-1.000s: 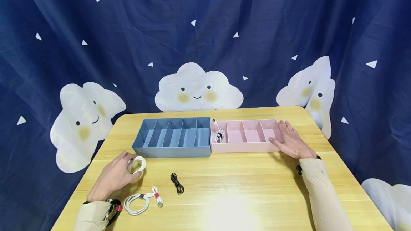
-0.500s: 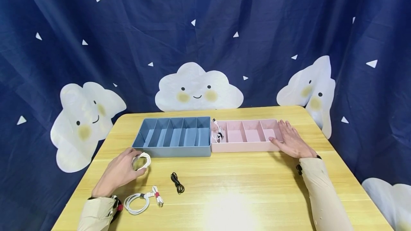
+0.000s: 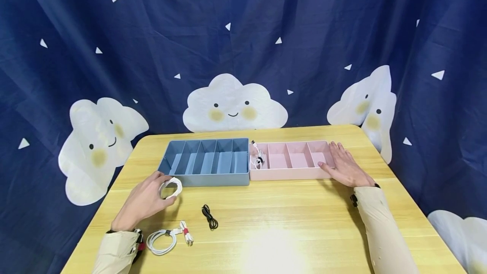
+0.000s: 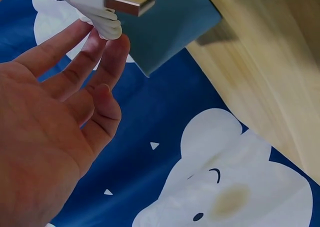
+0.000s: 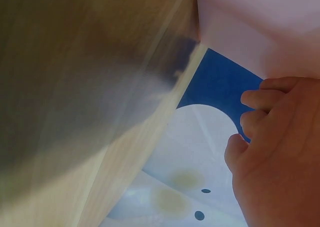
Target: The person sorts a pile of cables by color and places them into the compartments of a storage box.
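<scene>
My left hand [image 3: 146, 200] pinches a coiled white USB cable [image 3: 175, 188] between thumb and fingers, just in front of the blue divided box's left end. In the left wrist view the cable's metal USB plug [image 4: 132, 1] points out past the fingertips. My right hand [image 3: 348, 167] rests on the right end of the pink divided box [image 3: 289, 174], fingers straight along the end wall and thumb over the front rim. The right wrist view shows the back of that hand [image 5: 285, 152] beside the pink wall.
The blue box [image 3: 213, 180] abuts the pink one, whose leftmost compartment holds a white cable [image 3: 259, 160]. Nearer on the wooden table [image 3: 323, 227] lie a black cable [image 3: 210, 217], a short white cable with a red tie [image 3: 186, 233] and a coiled white cable [image 3: 161, 248].
My left hand has moved a little right and away from me, carrying the coiled USB cable toward the blue box. The right hand stays at the pink box.
</scene>
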A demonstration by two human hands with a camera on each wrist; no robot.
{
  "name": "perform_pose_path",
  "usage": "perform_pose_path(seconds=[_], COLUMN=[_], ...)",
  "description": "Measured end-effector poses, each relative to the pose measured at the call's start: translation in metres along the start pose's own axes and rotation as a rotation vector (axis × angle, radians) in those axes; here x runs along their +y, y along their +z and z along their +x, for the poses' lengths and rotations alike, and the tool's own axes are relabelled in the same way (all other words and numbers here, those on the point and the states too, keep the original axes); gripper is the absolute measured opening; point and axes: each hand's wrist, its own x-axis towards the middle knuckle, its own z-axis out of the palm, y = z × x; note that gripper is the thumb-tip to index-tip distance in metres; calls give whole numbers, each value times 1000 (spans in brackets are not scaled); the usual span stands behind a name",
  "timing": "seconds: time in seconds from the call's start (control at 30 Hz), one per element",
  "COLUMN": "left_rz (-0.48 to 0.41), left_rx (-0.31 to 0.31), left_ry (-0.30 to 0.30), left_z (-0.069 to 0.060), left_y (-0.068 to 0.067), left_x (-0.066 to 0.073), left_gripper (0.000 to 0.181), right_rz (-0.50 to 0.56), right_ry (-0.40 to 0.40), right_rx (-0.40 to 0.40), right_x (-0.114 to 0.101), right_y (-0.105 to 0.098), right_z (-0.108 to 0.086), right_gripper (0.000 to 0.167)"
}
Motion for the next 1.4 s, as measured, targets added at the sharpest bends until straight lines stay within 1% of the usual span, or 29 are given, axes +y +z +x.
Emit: perform_pose_path(seconds=[0.2, 0.5, 0.63, 0.93, 1.4], left_rz=[-3, -4, -6, -13, -22], left_rx=[-7, -13, -6, 43, 45], left_ry=[10, 27, 39, 81, 133], left_z=[4, 8, 10, 17, 27], left_y=[-3, -6, -8, -13, -17], left_x=[6, 13, 19, 26, 39], left_gripper=[58, 57, 56, 52, 51], right_rz=[12, 9, 6, 9, -1], right_ry=[0, -3, -3, -3, -2], right_rx=[7, 11, 10, 12, 7], right_x=[-1, 0, 1, 2, 0], right_y=[0, 1, 1, 1, 0], right_z=[0, 1, 1, 1, 1], right_gripper=[95, 95, 95, 95, 95])
